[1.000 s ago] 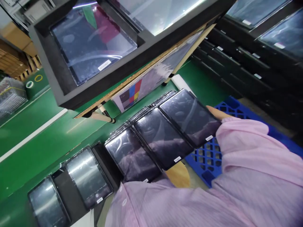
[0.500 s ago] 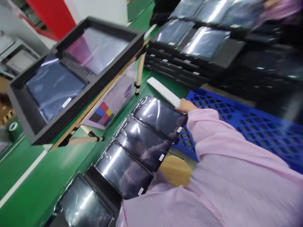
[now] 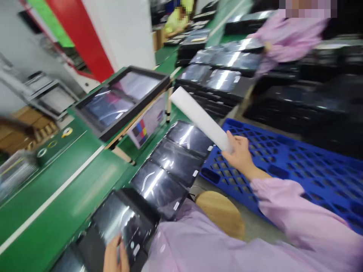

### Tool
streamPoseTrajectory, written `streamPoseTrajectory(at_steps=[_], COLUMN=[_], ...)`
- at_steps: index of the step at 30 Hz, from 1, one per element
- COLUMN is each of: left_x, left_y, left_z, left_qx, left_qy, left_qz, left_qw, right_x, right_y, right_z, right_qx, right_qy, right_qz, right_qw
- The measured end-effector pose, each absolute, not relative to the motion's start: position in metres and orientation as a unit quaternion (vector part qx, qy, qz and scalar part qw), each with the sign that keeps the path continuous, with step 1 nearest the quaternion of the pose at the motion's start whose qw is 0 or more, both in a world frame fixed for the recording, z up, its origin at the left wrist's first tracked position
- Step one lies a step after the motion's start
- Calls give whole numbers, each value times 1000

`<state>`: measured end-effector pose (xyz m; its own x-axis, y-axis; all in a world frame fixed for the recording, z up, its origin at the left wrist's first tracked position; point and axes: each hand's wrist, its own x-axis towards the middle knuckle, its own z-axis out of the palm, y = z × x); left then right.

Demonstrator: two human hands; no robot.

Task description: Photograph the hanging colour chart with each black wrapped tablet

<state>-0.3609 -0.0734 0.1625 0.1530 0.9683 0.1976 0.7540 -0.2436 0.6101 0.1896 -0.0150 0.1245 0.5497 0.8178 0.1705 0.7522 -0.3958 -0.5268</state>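
My right hand is closed round the near end of a long, flat white strip, which points up and to the left over the row of panels. Several dark glossy screen panels in clear film lie in black trays along the green bench; a small white label shows on the panel nearest my lap. At the bottom, my left hand is partly in view, fingers apart, over the lower edge of another filmed panel. Whether it touches the film I cannot tell.
A black frame stand holds two panels on wooden legs. A blue plastic pallet and a round wooden stool are at right. Beyond are stacked black trays. A co-worker in a pink sleeve leans over more panels.
My right hand has lifted the white strip off the far panels' edge, nearer the camera. My left hand has come into view at the bottom. The view has tilted up, showing more background.
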Motion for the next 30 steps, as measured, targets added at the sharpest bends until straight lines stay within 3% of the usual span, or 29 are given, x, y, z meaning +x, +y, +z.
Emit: streamPoseTrajectory(at_steps=[2,6,11,20,27,30], left_x=[-357,-366,-400,-458,-469,-471], left_y=[-96,-146,-217,-255,-245,-242], left_z=[146,117,102,89,85,81], left_qx=[758,690,548,322,329,339], left_qy=[548,648,785,928,928,933], left_qz=[336,297,260,163,174,124], left_qw=[105,127,127,90,6,5], right_x=[130,9,-116,-189,-182,-182], right_y=[-15,4,46,67,65,71], right_z=[131,130,112,78,83,85], right_qx=[-743,-485,-244,-251,-299,-272], right_qy=[-601,-826,-946,-961,-951,-961], right_qz=[84,167,99,76,60,26], right_qw=[282,234,191,90,48,40])
